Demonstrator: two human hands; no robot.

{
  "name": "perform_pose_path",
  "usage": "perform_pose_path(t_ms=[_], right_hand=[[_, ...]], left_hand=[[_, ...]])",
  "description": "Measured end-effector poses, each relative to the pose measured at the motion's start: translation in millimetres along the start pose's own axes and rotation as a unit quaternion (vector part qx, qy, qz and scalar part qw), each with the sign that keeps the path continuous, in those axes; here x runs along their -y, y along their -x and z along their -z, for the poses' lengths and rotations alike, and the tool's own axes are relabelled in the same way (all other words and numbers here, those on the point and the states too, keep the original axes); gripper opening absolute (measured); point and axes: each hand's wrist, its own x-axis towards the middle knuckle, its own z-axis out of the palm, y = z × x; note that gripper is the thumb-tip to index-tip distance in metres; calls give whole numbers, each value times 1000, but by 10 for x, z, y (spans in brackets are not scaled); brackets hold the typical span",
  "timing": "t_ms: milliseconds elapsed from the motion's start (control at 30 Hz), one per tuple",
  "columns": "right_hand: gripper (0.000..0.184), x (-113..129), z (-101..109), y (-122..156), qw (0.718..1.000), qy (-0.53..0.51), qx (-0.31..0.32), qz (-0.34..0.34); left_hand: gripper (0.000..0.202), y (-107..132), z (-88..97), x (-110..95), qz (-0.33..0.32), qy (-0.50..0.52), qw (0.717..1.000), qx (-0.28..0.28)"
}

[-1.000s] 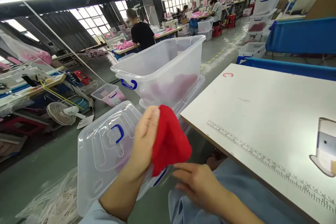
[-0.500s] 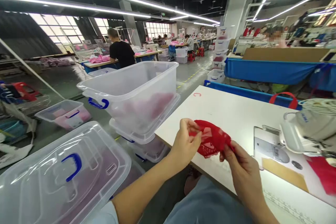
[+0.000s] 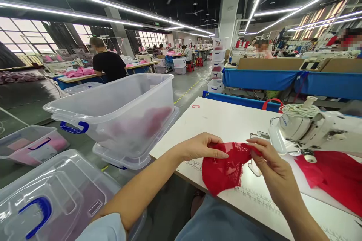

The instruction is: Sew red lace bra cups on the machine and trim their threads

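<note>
Between my two hands a red lace fabric piece [image 3: 222, 169] is held up over the front edge of the white sewing table [image 3: 223, 116]. My left hand [image 3: 207, 147] pinches its upper left side, thumb lying across the front of the cloth. At the upper right corner my right hand [image 3: 266, 158] grips it between thumb and fingers. Sheer mesh and a scalloped lace edge show, and the lower part hangs loose. Right of my hands stands a white sewing machine [image 3: 305, 124], with more red fabric [image 3: 333, 177] lying beneath and in front of it.
An open clear plastic bin [image 3: 113, 109] with reddish cloth inside stands left of the table, on a lidded one. A closed bin [image 3: 70, 188] is nearer me at lower left. A person in black [image 3: 109, 62] sits farther back. A blue cloth trough [image 3: 254, 79] lies beyond the table.
My view has swung to the right, bringing more of the sewing machine and red cloth into sight. The fabric piece has been turned and spread, its lower part now hanging down.
</note>
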Motion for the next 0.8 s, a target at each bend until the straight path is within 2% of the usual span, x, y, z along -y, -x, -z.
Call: perform_pose_path(t_ms=[100,167,233,333,400,500,567,667,800], right_hand=[[29,-82,30,-23,996,-37,-38,-70],[32,-132,21,-2,994,-30,-54,-89],[31,-157,-12,57,993,40,-93,-68],[22,-149,-102,205,973,162,-161,12],[17,-133,-168,304,974,179,-130,43],[22,-136,-237,382,985,152,-82,-2],[25,-160,-254,392,985,140,-98,-32],[23,-208,-248,395,981,160,-109,-23],[17,-242,-222,417,977,186,-103,-5]], left_hand=[[43,-47,-9,61,11,31,999,42],[42,-91,-36,116,19,43,998,50],[37,-145,-88,179,28,58,997,29],[25,-206,-222,251,37,89,995,-26],[21,-206,-338,261,28,106,993,-50],[23,-143,-511,222,-23,71,996,-54],[21,-87,-598,199,-49,26,998,-39],[18,-50,-667,232,-63,-11,997,-35],[28,-127,-672,362,-45,56,996,-56]])
